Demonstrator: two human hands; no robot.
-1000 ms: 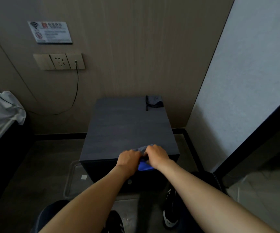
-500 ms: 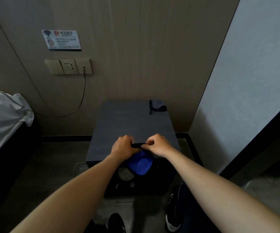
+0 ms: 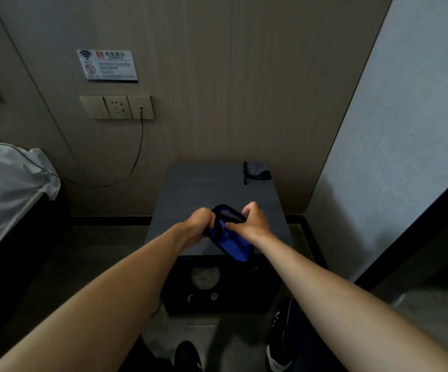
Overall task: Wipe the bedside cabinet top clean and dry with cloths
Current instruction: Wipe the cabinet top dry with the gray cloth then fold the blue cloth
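A dark grey bedside cabinet stands against the wood-panelled wall. Above its front edge I hold a blue cloth with a dark border in both hands. My left hand grips its left side with curled fingers. My right hand pinches its right side, thumb raised. The cloth hangs down in front of the cabinet's front edge. A second, grey cloth with a dark edge lies bunched at the top's back right corner.
A bed with white sheets stands at the left. A cable runs from the wall socket down toward the bed. A pale wall closes the right side. My shoes are on the floor below.
Both hands have lifted the blue cloth off the cabinet's front edge and turned it, so more of it now hangs open between them. The view has pulled back from the cabinet.
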